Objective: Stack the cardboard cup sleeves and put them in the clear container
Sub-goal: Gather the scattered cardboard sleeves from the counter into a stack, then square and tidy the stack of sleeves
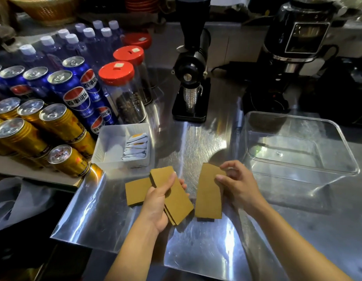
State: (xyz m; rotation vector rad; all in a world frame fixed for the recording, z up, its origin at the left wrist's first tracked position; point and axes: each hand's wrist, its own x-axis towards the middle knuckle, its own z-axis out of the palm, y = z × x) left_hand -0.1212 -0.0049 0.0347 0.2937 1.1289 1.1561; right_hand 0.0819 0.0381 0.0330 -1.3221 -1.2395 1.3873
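My left hand grips a small stack of flat brown cardboard sleeves, thumb on top, just above the steel counter. Another sleeve lies flat on the counter to the left, partly under that stack. My right hand pinches the top edge of a further sleeve stack, whose lower end rests on the counter. The clear container stands to the right of my right hand, with nothing visible inside.
A white tray of sachets sits behind the left sleeves. Gold and blue cans, red-lidded jars and bottles crowd the left. A black grinder and coffee machine stand at the back.
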